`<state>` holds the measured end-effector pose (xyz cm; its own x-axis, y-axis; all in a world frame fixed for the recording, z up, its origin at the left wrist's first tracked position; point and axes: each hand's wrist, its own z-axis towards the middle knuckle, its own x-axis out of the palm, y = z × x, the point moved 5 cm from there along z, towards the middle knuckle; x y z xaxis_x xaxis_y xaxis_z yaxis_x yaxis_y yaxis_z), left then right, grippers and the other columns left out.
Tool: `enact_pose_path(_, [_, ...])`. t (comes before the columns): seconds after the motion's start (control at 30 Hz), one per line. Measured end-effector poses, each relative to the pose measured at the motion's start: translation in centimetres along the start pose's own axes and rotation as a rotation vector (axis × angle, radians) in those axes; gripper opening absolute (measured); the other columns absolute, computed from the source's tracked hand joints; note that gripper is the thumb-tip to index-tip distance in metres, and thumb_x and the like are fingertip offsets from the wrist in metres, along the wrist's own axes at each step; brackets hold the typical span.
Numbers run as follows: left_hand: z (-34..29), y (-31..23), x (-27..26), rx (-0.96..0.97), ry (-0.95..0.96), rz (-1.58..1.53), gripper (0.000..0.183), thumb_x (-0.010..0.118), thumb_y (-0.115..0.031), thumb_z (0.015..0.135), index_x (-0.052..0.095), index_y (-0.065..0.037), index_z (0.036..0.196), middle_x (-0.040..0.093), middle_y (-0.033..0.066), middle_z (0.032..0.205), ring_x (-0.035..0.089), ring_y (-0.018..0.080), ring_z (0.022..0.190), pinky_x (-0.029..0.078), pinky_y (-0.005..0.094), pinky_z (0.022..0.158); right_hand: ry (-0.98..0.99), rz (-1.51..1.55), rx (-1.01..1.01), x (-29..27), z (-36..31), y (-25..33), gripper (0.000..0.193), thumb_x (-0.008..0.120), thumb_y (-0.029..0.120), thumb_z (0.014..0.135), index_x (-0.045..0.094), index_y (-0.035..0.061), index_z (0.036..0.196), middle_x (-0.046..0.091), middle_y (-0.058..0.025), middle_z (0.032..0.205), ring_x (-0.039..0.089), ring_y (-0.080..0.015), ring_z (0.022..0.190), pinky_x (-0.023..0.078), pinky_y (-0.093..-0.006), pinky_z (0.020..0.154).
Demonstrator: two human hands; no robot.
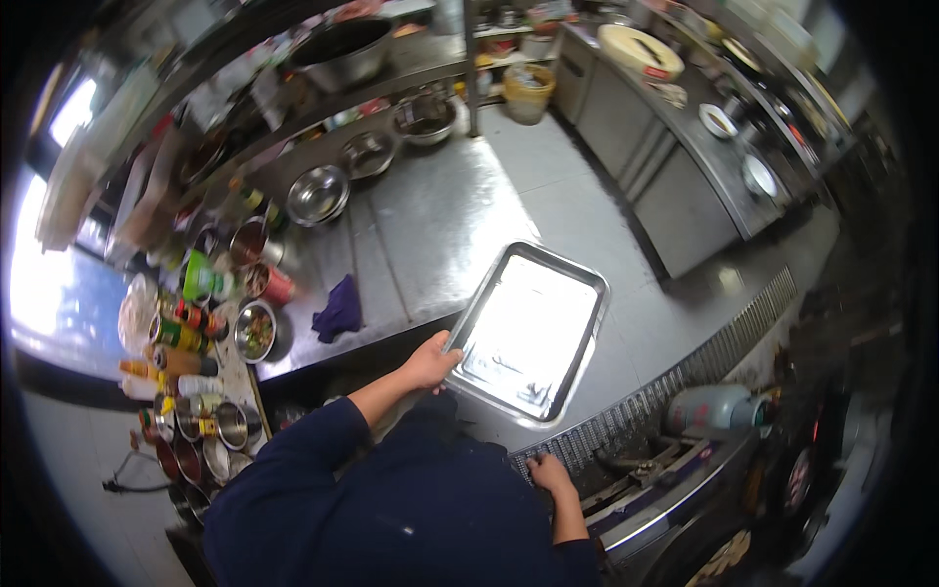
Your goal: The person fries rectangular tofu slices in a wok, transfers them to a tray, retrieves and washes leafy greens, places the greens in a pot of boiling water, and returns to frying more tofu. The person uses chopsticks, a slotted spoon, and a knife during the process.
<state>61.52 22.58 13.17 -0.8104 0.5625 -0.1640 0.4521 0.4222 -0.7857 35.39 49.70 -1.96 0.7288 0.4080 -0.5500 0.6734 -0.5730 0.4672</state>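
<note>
Just off the steel worktable's (430, 225) near right corner, the metal tray (528, 328) looks light, stiff and perhaps slick, best taken by opposite rims. Its long axis points forward, leaning rightward. The left hand (430, 362) grips its near left corner; the right hand (548, 471), farther from the worktable, is half-curled, its contents unclear.

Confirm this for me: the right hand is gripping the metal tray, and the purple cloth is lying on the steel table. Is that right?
Not quite: the head view shows the left hand gripping the metal tray. The purple cloth is indeed lying on the steel table.
</note>
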Motion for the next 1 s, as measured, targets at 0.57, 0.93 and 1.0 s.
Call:
enact_pose_path(0.57, [1.1,11.9,-23.9,0.121,-0.812,0.810,0.034,0.067,-0.025,0.091,0.059,-0.003,0.116,0.059,0.0216,0.119,0.058,0.0402,0.105,0.046,0.0455,0.091,0.191,0.820,0.148,-4.7,14.9,30.4,0.023,0.055,0.019,0.097,0.058,-0.0003,0.108,0.066,-0.0130,0.090,0.063,-0.0210,0.069,0.055,-0.0334,0.060])
enact_pose_path(0.93, [2.2,0.9,-15.3,0.399,-0.534,-0.224,0.050,0.051,-0.019,0.103,0.035,-0.004,0.148,0.040,0.0151,0.146,0.056,0.0232,0.113,0.049,0.0353,0.093,-0.160,0.671,-0.568,-12.4,13.3,42.8,0.061,0.061,0.026,0.098,0.036,-0.0035,0.146,0.056,-0.0188,0.128,0.060,-0.0249,0.106,0.051,-0.0366,0.090])
enact_pose_path(1.0, [4.9,2.4,-14.5,0.207,-0.638,-0.268,0.054,0.055,-0.017,0.100,0.034,-0.002,0.148,0.041,0.0173,0.145,0.055,0.0252,0.115,0.049,0.0367,0.092,-0.393,0.175,-0.566,-15.7,15.4,43.0,0.064,0.064,0.023,0.094,0.038,-0.0081,0.143,0.051,-0.0268,0.136,0.053,-0.0395,0.119,0.042,-0.0451,0.104])
